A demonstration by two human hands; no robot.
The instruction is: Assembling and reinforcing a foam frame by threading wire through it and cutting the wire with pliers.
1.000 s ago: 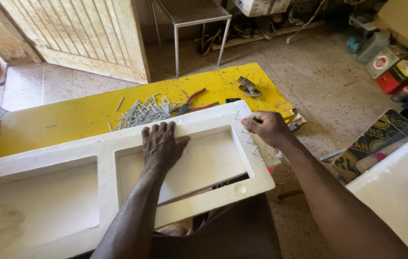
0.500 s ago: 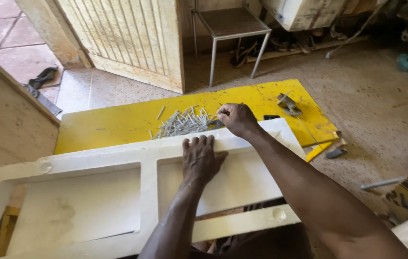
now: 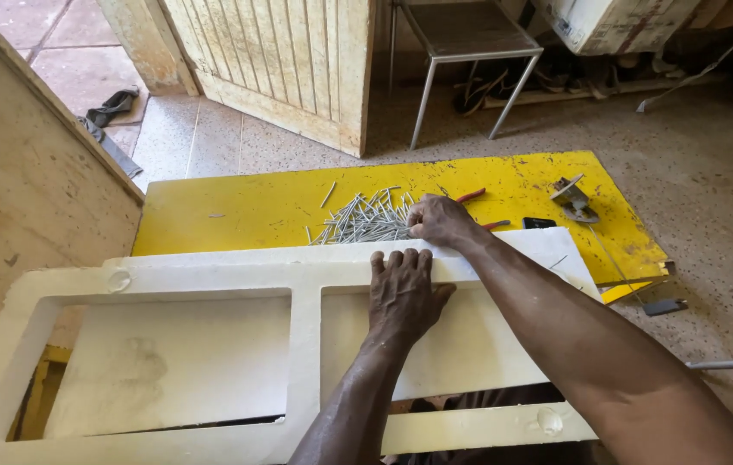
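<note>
Nearest us, the white moulded frame (image 3: 298,284) lies flat across the lap, two recessed panels side by side, its near rail running along the bottom of the view. The left hand (image 3: 401,293) is pressed palm-down on the right-hand panel, fingers spread and curling onto the far rail: open and flat, pinning the frame, gripping nothing.

Now the change: a second ago the right hand (image 3: 440,220) sat at the frame's far right corner. It has swept leftward along the far edge and now rests at the pile of nails (image 3: 362,220), which lies on the yellow board (image 3: 237,207) just beyond the frame. The fingers are bunched together over the right end of the pile; whether a nail is actually pinched between them I cannot tell, the knuckles hide it.

The left hand has held its place on the panel throughout, so the frame stays steadied while the other hand goes for a fastener, by my reading.

Just right of that hand, red-handled pliers (image 3: 474,198) poke out on the board, with a small dark block (image 3: 539,223) and a metal fitting (image 3: 573,198) further right. Farthest away: a slatted wooden door (image 3: 280,60) and a metal-legged stool (image 3: 461,52) on the speckled floor.
</note>
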